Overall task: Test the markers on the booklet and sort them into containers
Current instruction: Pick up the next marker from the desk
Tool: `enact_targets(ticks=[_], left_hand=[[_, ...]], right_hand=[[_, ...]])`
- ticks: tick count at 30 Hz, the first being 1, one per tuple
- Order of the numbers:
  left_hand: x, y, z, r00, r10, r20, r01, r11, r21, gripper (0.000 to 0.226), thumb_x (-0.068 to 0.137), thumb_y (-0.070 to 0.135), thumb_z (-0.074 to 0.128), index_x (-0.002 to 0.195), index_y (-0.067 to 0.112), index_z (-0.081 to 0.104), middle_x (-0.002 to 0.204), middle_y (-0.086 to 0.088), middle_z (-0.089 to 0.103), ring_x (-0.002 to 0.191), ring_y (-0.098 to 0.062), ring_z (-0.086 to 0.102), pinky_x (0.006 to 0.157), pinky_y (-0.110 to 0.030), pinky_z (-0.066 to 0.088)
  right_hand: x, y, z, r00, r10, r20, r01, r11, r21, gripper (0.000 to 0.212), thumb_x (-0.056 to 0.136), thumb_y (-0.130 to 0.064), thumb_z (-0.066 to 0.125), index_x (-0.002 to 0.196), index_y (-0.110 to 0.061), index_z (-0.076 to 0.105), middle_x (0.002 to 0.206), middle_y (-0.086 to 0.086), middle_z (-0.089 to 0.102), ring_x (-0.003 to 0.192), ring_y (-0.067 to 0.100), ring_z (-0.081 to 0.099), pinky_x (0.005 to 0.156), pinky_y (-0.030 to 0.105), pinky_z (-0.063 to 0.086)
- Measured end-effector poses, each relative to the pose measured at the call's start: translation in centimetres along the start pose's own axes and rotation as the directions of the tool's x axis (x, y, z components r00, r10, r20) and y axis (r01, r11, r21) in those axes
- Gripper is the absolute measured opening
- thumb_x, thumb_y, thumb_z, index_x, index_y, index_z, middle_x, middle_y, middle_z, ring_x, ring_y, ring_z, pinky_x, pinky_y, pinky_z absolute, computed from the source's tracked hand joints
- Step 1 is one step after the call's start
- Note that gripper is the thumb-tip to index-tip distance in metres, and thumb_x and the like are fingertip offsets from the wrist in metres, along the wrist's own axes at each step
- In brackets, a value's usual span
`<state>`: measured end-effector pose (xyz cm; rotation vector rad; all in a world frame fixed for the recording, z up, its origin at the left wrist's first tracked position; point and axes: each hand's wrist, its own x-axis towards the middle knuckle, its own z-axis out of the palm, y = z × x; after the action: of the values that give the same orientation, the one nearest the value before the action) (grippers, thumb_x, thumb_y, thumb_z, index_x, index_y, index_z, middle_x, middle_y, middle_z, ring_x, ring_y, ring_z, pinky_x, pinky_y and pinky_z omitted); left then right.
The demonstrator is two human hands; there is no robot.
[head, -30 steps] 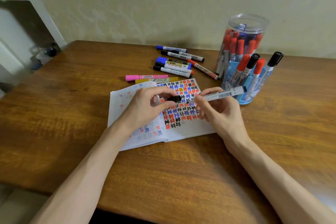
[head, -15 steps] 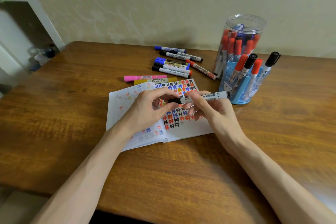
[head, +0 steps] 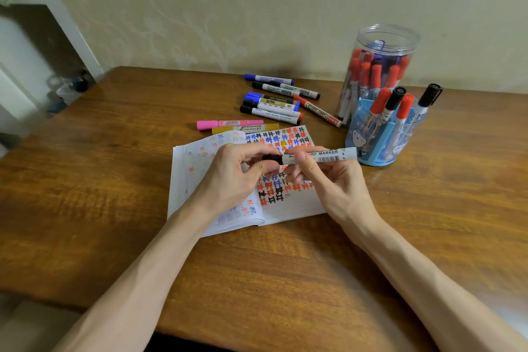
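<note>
An open booklet (head: 288, 203) covered with red, blue and black test marks lies on the wooden table. Above it my right hand (head: 334, 180) grips a white whiteboard marker (head: 328, 155) held level. My left hand (head: 231, 177) pinches the marker's black cap (head: 271, 158), which sits on the marker's left end. A blue holder (head: 383, 140) with red and black capped markers stands right of the booklet. Behind it is a clear jar (head: 380, 46) holding several red and blue markers.
Several loose markers (head: 274, 103) lie in a group behind the booklet, with a pink one (head: 225, 124) and a yellow one (head: 271, 128) nearest its top edge. The wall runs close behind the table (head: 114, 180). A white shelf (head: 65, 23) stands at far left.
The cap in my left hand and the marker in my right hand were apart; they have come together, and the cap now sits on the marker's end.
</note>
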<state>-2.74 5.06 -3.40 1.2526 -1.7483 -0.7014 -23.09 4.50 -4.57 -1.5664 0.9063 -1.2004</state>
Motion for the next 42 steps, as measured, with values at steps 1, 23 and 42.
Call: enact_targets(ticks=[1, 23, 42], left_hand=[[-0.1, 0.0, 0.0, 1.000, -0.002, 0.000, 0.002, 1.000, 0.000, 0.032, 0.093, 0.010, 0.072, 0.110, 0.037, 0.070, 0.102, 0.025, 0.071, 0.100, 0.003, 0.070, 0.082, -0.015, 0.057], [-15.2, -0.7, -12.3, 0.880, -0.125, -0.459, 0.186, 0.978, 0.091, 0.020, 0.089, 0.035, 0.067, 0.108, 0.030, 0.072, 0.096, 0.018, 0.073, 0.093, -0.008, 0.071, 0.076, -0.016, 0.057], [-35.1, -3.3, -19.2, 0.454, -0.348, -0.820, 0.340, 0.919, -0.202, 0.016, 0.087, 0.024, 0.074, 0.100, 0.017, 0.073, 0.093, 0.001, 0.075, 0.090, -0.013, 0.070, 0.079, -0.018, 0.053]], right_hand=[[0.0, 0.0, 0.0, 1.000, -0.001, 0.008, 0.001, 1.000, -0.006, 0.028, 0.105, -0.022, 0.062, 0.093, -0.003, 0.078, 0.084, 0.010, 0.078, 0.079, 0.021, 0.074, 0.077, 0.027, 0.059], [1.4, -2.7, 9.4, 0.938, -0.095, 0.335, 0.206, 0.926, -0.316, 0.043, 0.094, -0.029, 0.078, 0.135, -0.028, 0.064, 0.132, -0.013, 0.065, 0.120, 0.001, 0.061, 0.096, 0.025, 0.056], [-3.3, -4.6, 32.1, 0.571, -0.172, 0.803, 0.419, 0.902, -0.104, 0.034, 0.095, -0.032, 0.076, 0.128, -0.031, 0.067, 0.128, -0.012, 0.065, 0.120, 0.000, 0.060, 0.102, 0.017, 0.047]])
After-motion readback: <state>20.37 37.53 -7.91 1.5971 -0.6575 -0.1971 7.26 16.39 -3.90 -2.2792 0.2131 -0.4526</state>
